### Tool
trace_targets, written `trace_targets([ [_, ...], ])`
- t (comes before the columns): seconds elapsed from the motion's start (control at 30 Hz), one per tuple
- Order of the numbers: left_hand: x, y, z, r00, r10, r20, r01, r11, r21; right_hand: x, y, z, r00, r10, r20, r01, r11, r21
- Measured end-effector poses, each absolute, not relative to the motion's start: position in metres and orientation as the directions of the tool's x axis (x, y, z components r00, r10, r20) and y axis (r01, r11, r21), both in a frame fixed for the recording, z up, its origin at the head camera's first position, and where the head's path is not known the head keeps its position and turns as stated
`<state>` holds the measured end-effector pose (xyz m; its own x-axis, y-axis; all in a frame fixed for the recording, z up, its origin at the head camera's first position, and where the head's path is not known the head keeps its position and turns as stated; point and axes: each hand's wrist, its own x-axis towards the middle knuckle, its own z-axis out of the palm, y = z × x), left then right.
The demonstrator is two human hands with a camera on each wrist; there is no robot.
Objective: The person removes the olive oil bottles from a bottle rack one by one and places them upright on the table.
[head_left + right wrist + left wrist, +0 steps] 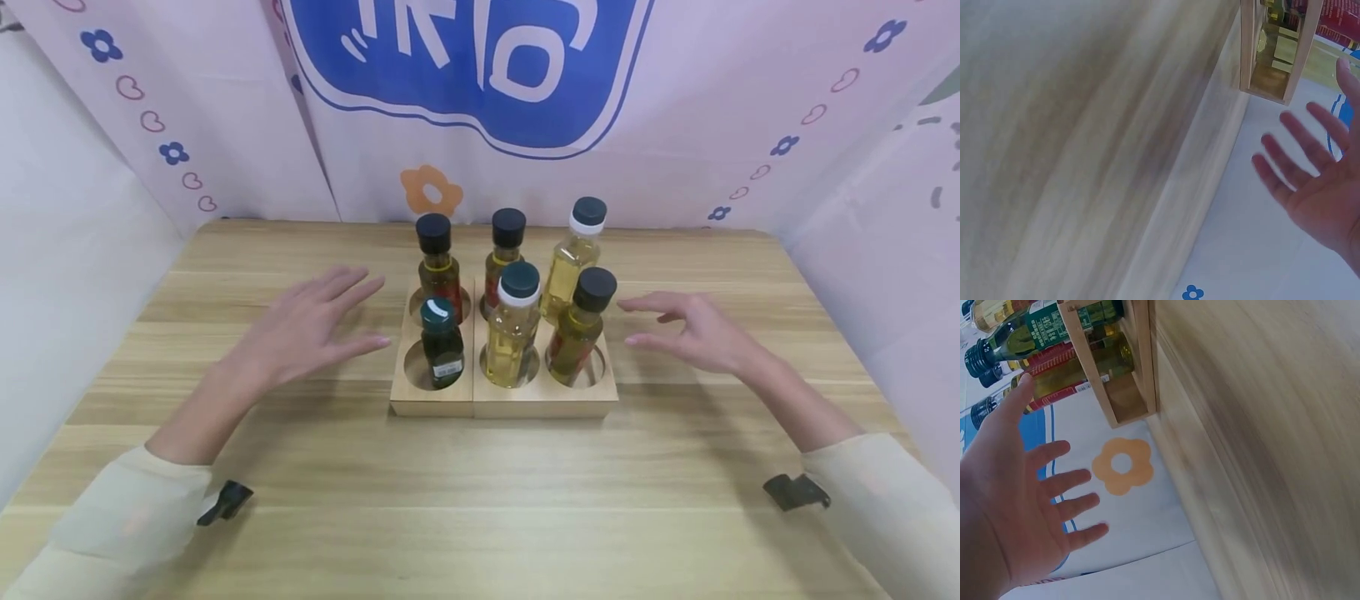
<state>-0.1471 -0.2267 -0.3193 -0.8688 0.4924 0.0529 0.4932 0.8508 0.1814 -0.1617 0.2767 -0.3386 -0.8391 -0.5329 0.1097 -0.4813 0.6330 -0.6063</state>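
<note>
A wooden rack (433,407) with round holes stands mid-table and carries several bottles upright. In its front row are a dark green bottle (444,350), a pale yellow oil bottle (512,337) with a green cap, and a black-capped olive oil bottle (573,337). Behind them stand two black-capped bottles with red labels, the left one (439,271) beside the middle one (504,250), and a pale oil bottle (572,262) at right. My left hand (311,325) hovers left of the rack, fingers spread, holding nothing. On the other side my right hand (693,333) is also empty, fingers loosely extended.
The wooden table (495,508) ends at the back against a white cloth (247,150) printed with a blue sign and flowers. White cloth also hangs along both sides. A black strap piece (227,502) sits at the left sleeve, another (797,492) at the right.
</note>
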Motion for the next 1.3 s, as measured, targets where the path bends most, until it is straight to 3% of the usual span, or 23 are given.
trace_targets([
  [0.37,-0.141,-0.221,-0.315,-0.873,0.477,0.105,0.468,0.755,0.46,-0.158,0.27,-0.349,-0.732,-0.644,0.221,-0.605,0.466,-0.646],
  [0.77,-0.141,-0.21,-0.313,-0.814,0.495,0.305,0.562,0.536,0.631,-0.148,0.262,-0.357,-0.78,-0.592,0.202,-0.539,0.471,-0.698],
  [1.0,-0.141,-0.204,-0.308,-0.819,0.489,0.301,0.522,0.416,0.744,-0.147,0.26,-0.36,-0.804,-0.57,0.17,-0.492,0.478,-0.727],
  [1.3,-0.141,-0.193,-0.305,-0.81,0.493,0.319,0.51,0.322,0.797,-0.147,0.26,-0.368,-0.813,-0.559,0.165,-0.457,0.436,-0.775],
])
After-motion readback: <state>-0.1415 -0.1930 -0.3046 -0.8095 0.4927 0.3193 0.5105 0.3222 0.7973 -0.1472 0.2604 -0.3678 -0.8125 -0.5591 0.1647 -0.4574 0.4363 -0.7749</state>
